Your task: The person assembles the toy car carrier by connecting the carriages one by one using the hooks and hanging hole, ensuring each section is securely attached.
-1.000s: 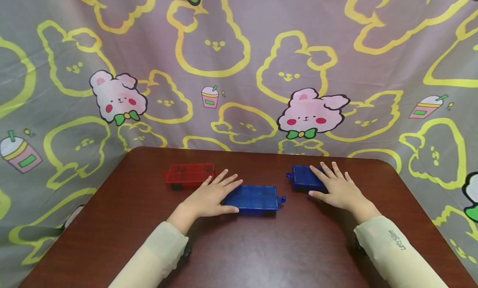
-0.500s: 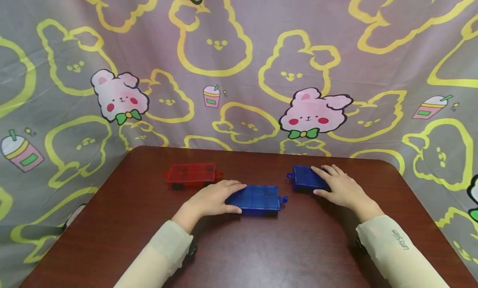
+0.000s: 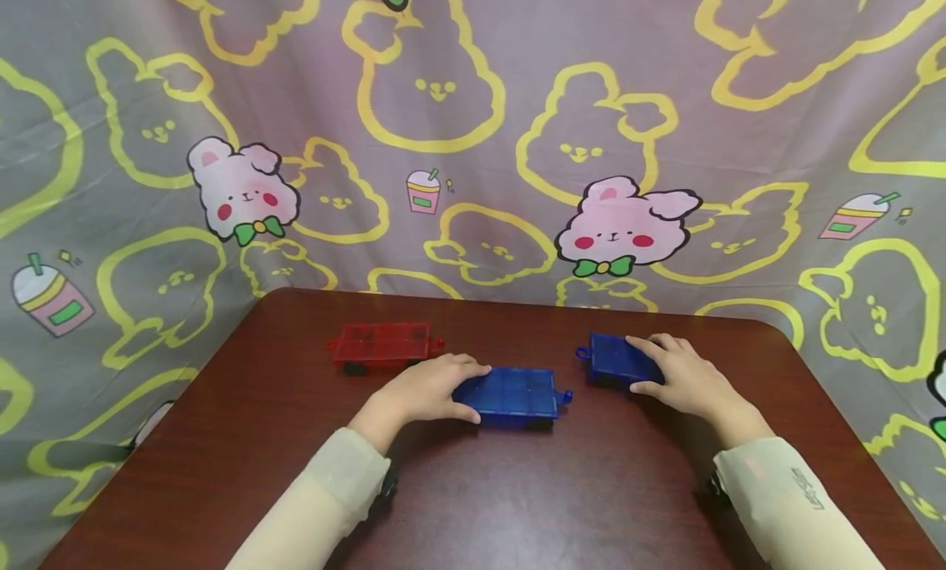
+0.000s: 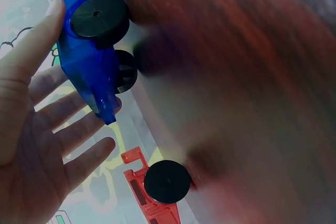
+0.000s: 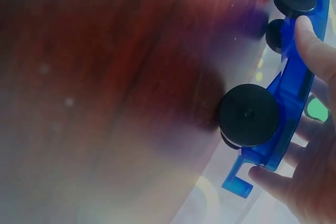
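A flat, see-through blue toy car base (image 3: 513, 392) with black wheels stands mid-table. My left hand (image 3: 424, 389) holds its left end, thumb on the near side and fingers across the far side. Farther right stands a second blue toy car base (image 3: 617, 358), with a loop at its left end. My right hand (image 3: 687, 377) grips the right part of that one. In the right wrist view the thumb (image 5: 314, 45) presses its near side, above black wheels (image 5: 249, 115); the fingers go behind it. The left hand's thumb (image 4: 39, 38) lies likewise against the middle base.
A red toy car base (image 3: 384, 340) with black wheels stands at the back left, just beyond my left hand. The brown table (image 3: 502, 488) ends at a patterned curtain (image 3: 473, 176) behind it and at both sides.
The spread fingers of both hands have bent down around the two blue bases. The right blue base has shifted slightly toward me and turned a little. The red base stays put.
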{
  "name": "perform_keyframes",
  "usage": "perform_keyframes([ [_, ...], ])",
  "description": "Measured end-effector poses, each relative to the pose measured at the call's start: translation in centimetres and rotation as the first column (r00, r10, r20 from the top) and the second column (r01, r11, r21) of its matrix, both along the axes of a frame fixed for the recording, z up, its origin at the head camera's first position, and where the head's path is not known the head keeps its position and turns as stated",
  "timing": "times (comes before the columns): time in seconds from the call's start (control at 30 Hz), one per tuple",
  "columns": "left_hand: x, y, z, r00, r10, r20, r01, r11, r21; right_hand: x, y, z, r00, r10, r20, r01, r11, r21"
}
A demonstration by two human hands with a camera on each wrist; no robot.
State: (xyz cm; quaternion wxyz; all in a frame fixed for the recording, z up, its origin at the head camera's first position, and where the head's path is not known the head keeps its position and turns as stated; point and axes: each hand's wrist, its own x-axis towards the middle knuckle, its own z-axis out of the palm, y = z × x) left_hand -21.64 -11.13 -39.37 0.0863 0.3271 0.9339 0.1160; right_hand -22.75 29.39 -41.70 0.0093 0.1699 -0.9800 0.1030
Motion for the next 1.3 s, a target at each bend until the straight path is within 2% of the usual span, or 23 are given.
perform_keyframes([
  [0.13, 0.0, 0.0, -0.1, 1.000, -0.007, -0.015, 0.007, 1.000, -0.007, 0.6, 0.2, 0.1, 1.000, -0.004, 0.015, 0.004, 1.000, -0.023],
  [0.37, 0.1, 0.0, -0.2, 1.000, 0.011, 0.016, -0.011, 1.000, 0.001, 1.5, 0.1, 0.2, 1.000, 0.024, 0.006, -0.024, 0.999, -0.041],
  [0.53, 0.1, 0.0, -0.2, 1.000, 0.011, 0.013, -0.011, 1.000, -0.001, 2.2, -0.1, 0.3, 1.000, 0.024, -0.001, -0.024, 0.999, -0.044],
  [0.93, 0.1, -0.1, -0.3, 0.999, 0.017, 0.027, -0.017, 1.000, 0.010, 4.1, -0.9, 0.9, 0.999, 0.035, -0.038, -0.036, 0.998, -0.041],
  [1.3, -0.1, -0.1, -0.3, 1.000, 0.012, 0.022, -0.012, 1.000, 0.013, 5.1, -1.5, 1.1, 0.995, 0.066, -0.080, -0.069, 0.997, -0.036],
])
